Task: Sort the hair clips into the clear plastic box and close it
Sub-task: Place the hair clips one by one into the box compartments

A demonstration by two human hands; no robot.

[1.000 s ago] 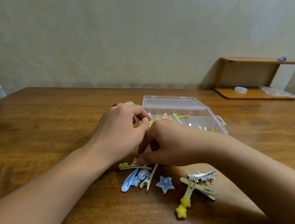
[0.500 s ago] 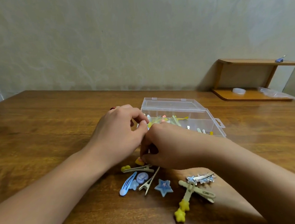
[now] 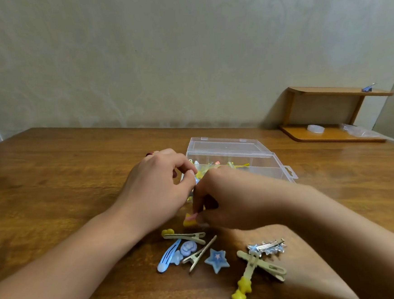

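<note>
The clear plastic box (image 3: 267,167) stands open mid-table, its lid (image 3: 226,144) tilted back, with several yellow clips inside. My left hand (image 3: 156,188) hovers at the box's near left corner, thumb and forefinger pinched together; what they hold is hidden. My right hand (image 3: 235,200) reaches left in front of the box, its fingertips closed on a yellow and orange clip (image 3: 189,220) at the table. Loose clips lie nearer me: a yellow-tipped clip (image 3: 184,236), a blue snap clip (image 3: 168,259), a blue star (image 3: 217,260), a silver star clip (image 3: 267,247), yellow star clips (image 3: 243,287).
Everything rests on a wooden table (image 3: 52,184) against a pale wall. A small wooden shelf (image 3: 331,134) stands at the back right with a white ring, a plastic bag and a blue clip on top.
My right hand has dropped from the left hand's fingers towards the table and closed on the yellow and orange clip. My left hand stays at the box's corner.
</note>
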